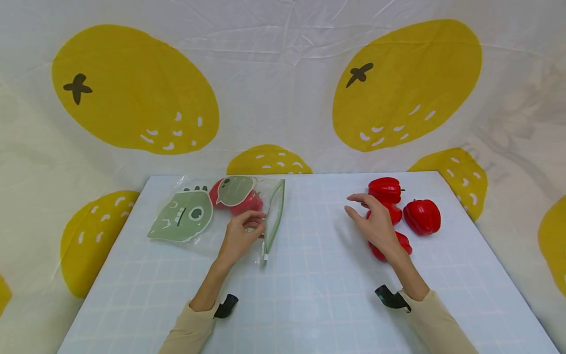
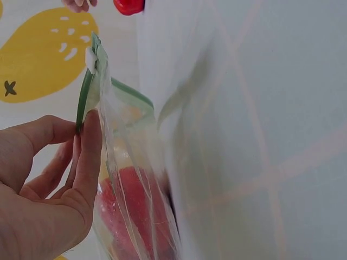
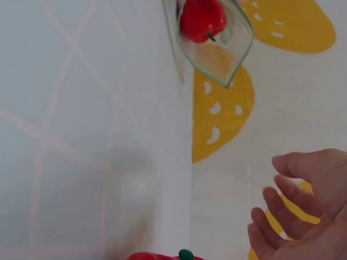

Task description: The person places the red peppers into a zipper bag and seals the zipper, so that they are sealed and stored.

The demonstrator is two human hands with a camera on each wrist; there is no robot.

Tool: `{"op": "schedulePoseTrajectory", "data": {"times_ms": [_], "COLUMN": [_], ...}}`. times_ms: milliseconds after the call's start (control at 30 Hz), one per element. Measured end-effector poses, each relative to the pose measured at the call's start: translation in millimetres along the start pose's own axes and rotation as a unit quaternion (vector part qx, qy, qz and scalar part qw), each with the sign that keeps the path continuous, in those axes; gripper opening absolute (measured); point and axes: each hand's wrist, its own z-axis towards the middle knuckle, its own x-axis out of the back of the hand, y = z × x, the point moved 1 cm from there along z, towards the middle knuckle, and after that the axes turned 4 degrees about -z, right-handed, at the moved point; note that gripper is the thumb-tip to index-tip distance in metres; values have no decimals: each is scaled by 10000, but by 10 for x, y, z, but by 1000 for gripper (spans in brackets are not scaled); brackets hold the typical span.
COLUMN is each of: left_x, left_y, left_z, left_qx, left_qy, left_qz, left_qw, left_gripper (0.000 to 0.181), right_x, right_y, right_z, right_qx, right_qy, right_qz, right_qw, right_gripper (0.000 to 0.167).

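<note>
A clear zip bag [image 1: 183, 216] with green cartoon prints lies on the left of the table. Red bell peppers [image 1: 252, 202] show through its plastic, partly covered by a print. My left hand [image 1: 240, 236] pinches the green mouth edge, near the white slider [image 2: 91, 60] in the left wrist view. The mouth gapes, and the right wrist view looks through it at a bell pepper [image 3: 203, 20]. My right hand [image 1: 376, 223] holds nothing, its fingers spread and bent a little. It hovers over several loose red bell peppers [image 1: 422, 217], partly hiding two of them.
The table [image 1: 309, 295] has a pale checked cover. Behind it and at its sides hangs a white cloth [image 1: 274, 98] with yellow fruit prints. Each wrist carries a small black camera [image 1: 392, 297].
</note>
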Motion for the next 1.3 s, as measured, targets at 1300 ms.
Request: {"op": "schedulePoseTrajectory", "data": {"times_ms": [1300], "left_x": [19], "left_y": [14], "left_z": [-10], "left_qx": [118], "left_qy": [-9], "left_qz": [-99], "left_qw": [9999], "left_gripper": [23], "right_x": [485], "right_y": [483], "right_z": [-104], "right_qx": [-1010], "right_qy": [-401], "right_qz": [-1368], "right_qw": [9846], "right_gripper": [69]}}
